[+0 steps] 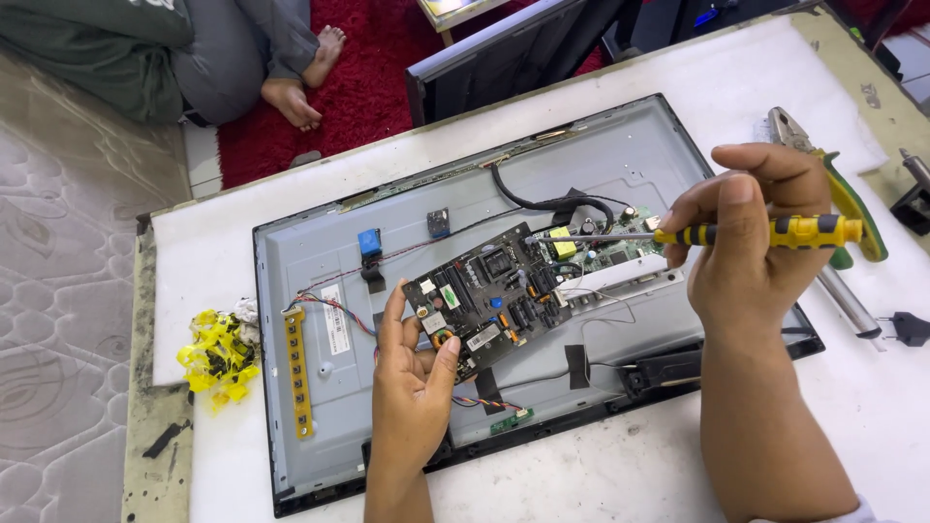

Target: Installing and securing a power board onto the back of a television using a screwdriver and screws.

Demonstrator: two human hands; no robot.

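A flat screen panel [601, 155] lies face down on the white table, its grey metal back exposed. On it sits a black circuit board [489, 291] with several components. My left hand [412, 373] grips the board's near left corner, thumb on its edge. My right hand [746, 242] holds a yellow-and-black screwdriver [804, 230] sideways, with the metal shaft pointing left and its tip over the board's far right part beside a green board [625, 247].
Green-handled pliers [833, 184] and a metal rod [848, 302] lie right of my hand, with a black plug adapter [911, 327]. Yellow tape scraps [218, 356] sit at the table's left edge. A person's feet [305, 82] rest on the red carpet; another screen [513, 53] leans behind.
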